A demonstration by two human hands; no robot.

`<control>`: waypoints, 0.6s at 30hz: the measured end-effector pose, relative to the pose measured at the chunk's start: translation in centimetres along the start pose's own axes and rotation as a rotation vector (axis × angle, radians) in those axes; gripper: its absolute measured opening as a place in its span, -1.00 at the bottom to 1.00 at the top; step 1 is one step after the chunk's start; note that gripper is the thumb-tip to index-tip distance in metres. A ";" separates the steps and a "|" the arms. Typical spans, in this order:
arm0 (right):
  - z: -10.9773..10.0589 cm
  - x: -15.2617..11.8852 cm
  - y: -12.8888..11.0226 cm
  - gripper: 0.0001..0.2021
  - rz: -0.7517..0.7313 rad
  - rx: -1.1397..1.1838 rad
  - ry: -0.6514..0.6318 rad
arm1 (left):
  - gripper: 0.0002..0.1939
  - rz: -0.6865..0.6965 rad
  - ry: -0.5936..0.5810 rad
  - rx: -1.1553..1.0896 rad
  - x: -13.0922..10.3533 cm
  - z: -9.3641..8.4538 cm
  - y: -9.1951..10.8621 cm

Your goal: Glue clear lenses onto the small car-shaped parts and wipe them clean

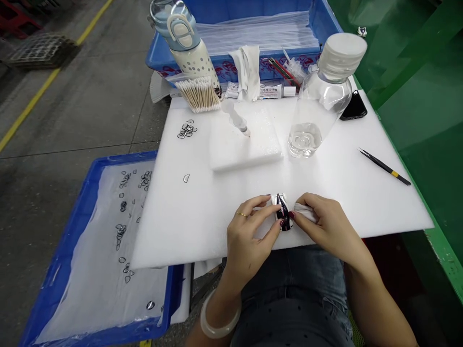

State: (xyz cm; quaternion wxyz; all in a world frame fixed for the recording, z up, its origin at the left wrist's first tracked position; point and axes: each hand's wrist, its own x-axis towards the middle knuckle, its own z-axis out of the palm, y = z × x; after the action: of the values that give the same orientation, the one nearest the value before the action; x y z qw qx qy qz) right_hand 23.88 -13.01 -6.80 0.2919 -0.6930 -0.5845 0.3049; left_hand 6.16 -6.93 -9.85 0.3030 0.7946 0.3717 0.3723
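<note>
A small black and white piece that looks like a toy car (284, 214) rests on the white foam board near its front edge. My left hand (253, 231) steadies it, with thumb and fingertips closed on its top and left side. My right hand (325, 221) pinches a folded white cloth (306, 211), its thumb tip right at the car's right side. Behind them is a white foam block (246, 149) with a small clear dropper-like tube (237, 118) standing tilted in it. Thin dark rings (187, 129) lie in a cluster at the left, and a single ring (186, 178) lies nearer.
A clear bottle (307, 106) with some liquid stands right of the block. Black tweezers (385, 166) and a phone (354, 106) lie to the right. Cotton swabs (200, 96), a tumbler (191, 53) and a blue bin (224, 62) are behind. A blue tray (54, 279) sits lower left.
</note>
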 end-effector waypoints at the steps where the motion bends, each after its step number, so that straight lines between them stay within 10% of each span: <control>1: 0.0 0.0 0.0 -0.84 0.001 0.000 0.001 | -0.79 -0.001 -0.001 0.009 0.0 0.1 0.0; 18: -0.1 0.1 -0.1 -0.82 0.010 -0.007 -0.009 | -0.94 -0.052 -0.015 -0.014 0.1 -0.3 0.2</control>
State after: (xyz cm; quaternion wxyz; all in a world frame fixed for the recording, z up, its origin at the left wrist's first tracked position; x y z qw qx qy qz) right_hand 23.91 -12.90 -6.69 0.2855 -0.6954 -0.5834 0.3075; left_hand 5.99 -6.91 -9.53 0.3210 0.7852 0.3872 0.3611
